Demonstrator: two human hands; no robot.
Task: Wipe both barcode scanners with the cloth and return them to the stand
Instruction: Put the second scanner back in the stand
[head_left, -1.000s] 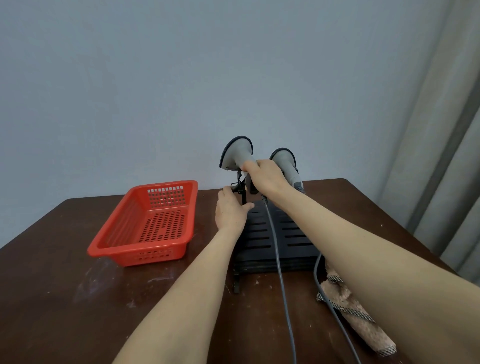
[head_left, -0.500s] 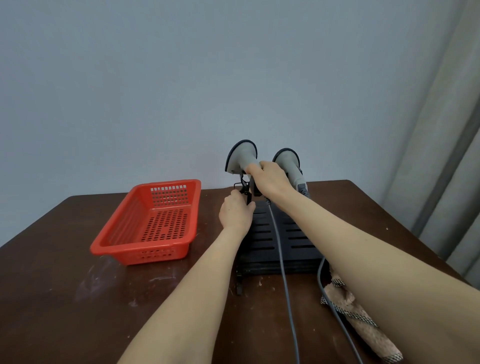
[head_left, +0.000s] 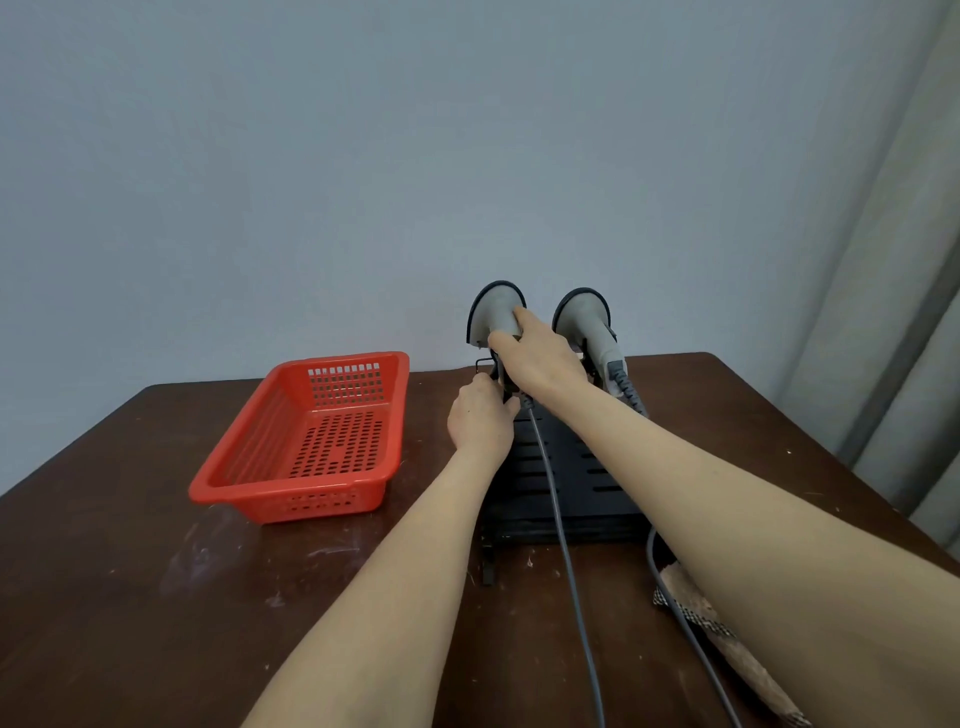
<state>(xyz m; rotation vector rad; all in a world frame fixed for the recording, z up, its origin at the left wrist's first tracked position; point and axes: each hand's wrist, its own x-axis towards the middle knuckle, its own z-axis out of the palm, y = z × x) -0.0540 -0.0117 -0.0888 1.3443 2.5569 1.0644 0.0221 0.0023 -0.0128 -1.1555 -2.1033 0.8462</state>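
Note:
Two grey barcode scanners stand upright at the back of the black slotted stand (head_left: 571, 467). My right hand (head_left: 540, 353) grips the neck of the left scanner (head_left: 496, 309), fingers curled over it. The right scanner (head_left: 584, 314) sits in its holder beside it, untouched. My left hand (head_left: 480, 421) rests on the stand's left side with its fingers at the wire holder under the left scanner; what the fingertips do is hidden. A brownish cloth (head_left: 727, 639) lies on the table at the lower right, partly under my right forearm.
A red perforated basket (head_left: 311, 441), nothing in it, sits left of the stand on the dark wooden table (head_left: 130, 597). Two grey cables (head_left: 566, 571) run from the scanners toward me. A wall is close behind; a curtain (head_left: 893, 338) hangs at the right.
My right hand slid a little higher up the left scanner's neck. My left hand moved slightly forward toward the wire holder. The camera view shifted a bit.

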